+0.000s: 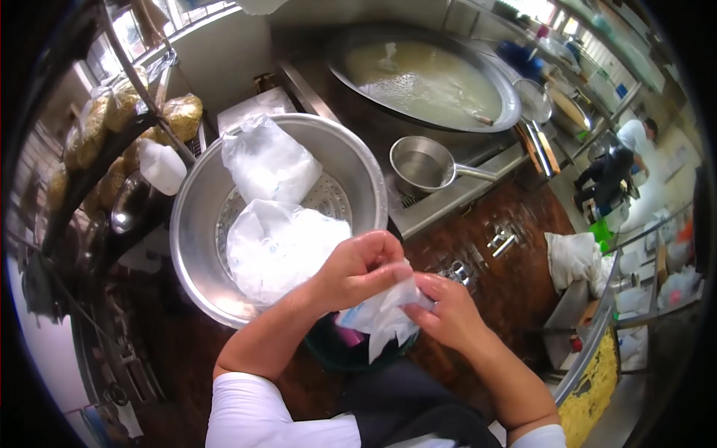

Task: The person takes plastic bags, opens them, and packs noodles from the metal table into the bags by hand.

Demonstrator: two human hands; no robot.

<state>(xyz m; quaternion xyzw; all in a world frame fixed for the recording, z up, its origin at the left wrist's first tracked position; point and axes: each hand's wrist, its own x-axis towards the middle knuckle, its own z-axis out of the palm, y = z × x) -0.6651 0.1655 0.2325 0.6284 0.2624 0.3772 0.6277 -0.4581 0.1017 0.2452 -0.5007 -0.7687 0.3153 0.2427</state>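
My left hand (367,267) and my right hand (447,308) meet in front of me, both pinching a crumpled white plastic bag (379,312). The bag hangs down over a dark green bin (336,355) with something pink inside. Left of my hands stands a large metal basin (196,224) with a perforated bottom. Two filled, clear-white plastic bags lie in it: an upper bag (270,166) and a lower bag (280,250), which my left forearm partly overlaps. What fills them looks white; its kind I cannot make out.
A wide wok (511,104) of cloudy liquid sits on the stove at the back. A saucepan (422,160) rests nearer, its handle pointing right. Strainers (534,101) lean at right. Bagged yellowish goods (93,127) fill the left shelf. Another person (620,160) bends over at far right.
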